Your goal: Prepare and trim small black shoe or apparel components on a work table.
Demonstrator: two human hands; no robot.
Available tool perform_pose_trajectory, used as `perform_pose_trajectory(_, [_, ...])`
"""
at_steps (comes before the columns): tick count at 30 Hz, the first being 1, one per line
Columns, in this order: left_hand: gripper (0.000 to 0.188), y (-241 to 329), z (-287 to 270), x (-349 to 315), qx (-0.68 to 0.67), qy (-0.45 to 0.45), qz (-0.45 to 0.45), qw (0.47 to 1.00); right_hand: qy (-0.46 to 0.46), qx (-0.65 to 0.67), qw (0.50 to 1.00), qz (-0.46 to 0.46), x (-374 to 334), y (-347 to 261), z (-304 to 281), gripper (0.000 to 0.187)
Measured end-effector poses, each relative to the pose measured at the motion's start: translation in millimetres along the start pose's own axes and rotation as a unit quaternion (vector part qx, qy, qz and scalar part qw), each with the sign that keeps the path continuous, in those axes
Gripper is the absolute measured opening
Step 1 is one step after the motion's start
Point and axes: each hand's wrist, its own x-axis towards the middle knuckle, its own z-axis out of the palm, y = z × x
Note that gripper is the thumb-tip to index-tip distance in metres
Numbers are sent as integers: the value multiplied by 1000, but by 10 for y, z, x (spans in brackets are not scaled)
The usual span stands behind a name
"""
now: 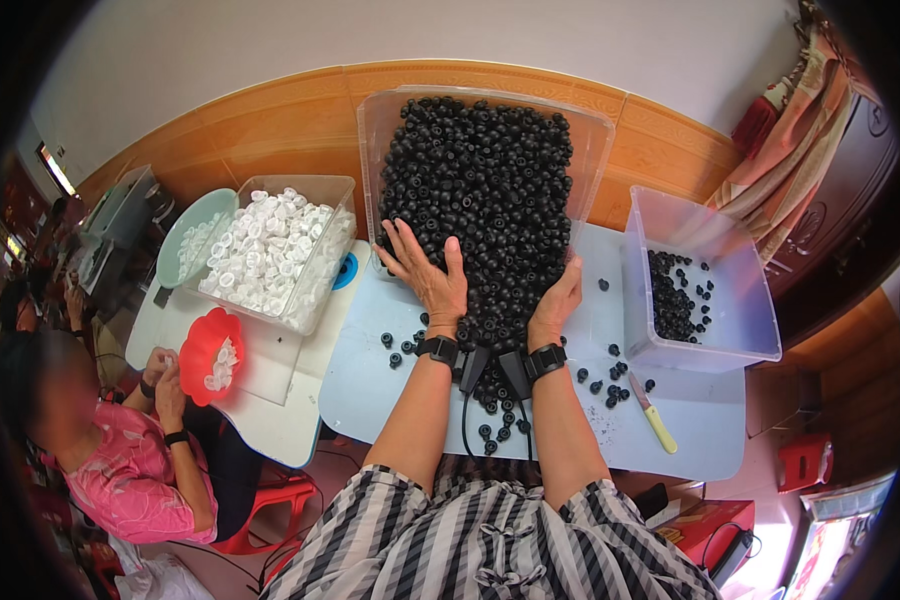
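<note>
A large clear bin (592,140) at the back of the table is heaped with small round black parts (480,180), each with a hole. The pile spills over its near side onto the table between my forearms. My left hand (428,283) lies on the near left of the pile, thumb and fingers spread, holding nothing. My right hand (555,305) rests along the near right edge of the pile by the bin's corner, fingers stretched out; its inner side is partly hidden. Both wrists wear black bands with small dark boxes and cables.
Loose black parts and a yellow-handled knife (660,428) lie on the pale blue table (360,390). At right stands a translucent bin (740,330) with some black parts. At left are a bin of white parts (270,235), a green bowl (177,250), and a seated co-worker (135,480) with a red bowl (202,340).
</note>
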Motion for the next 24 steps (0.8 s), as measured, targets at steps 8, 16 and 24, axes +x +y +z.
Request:
perform_pose_trajectory(8, [84,14,-28,6,7,-1,15,1000,3,41,999,6,5,13,12,55])
perform_pose_trajectory(16, [91,34,-45,10,8,3,14,1000,11,32,999,11,1,20,11,56])
perform_pose_trajectory(24, [95,46,-62,5,-14,-5,12,1000,4,30,1000,10,-5,-20,17,56])
